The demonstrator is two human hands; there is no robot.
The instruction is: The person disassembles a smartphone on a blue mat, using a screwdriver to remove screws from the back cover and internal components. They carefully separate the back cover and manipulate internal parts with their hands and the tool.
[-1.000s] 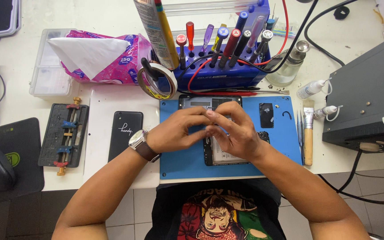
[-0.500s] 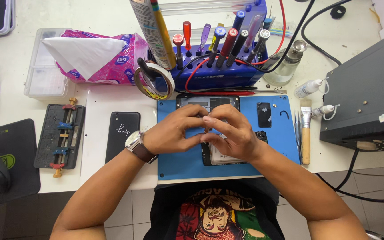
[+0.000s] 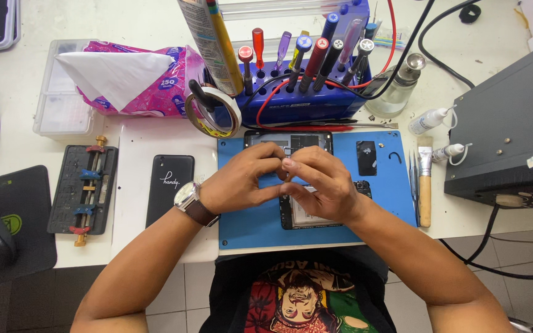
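Both forearms come in from the near edge and meet over the blue mat (image 3: 248,228). Left hand (image 3: 239,185) and right hand (image 3: 319,185) are curled, fingertips pinched together at centre; what they pinch cannot be told. Beneath the right hand lies an opened phone (image 3: 306,213), flat on the mat, long axis near to far. Its dark frame and pale interior show. A watch (image 3: 186,197) sits on the left wrist.

Opened black phone (image 3: 316,213) lies flat on blue mat (image 3: 248,222); partly covered.
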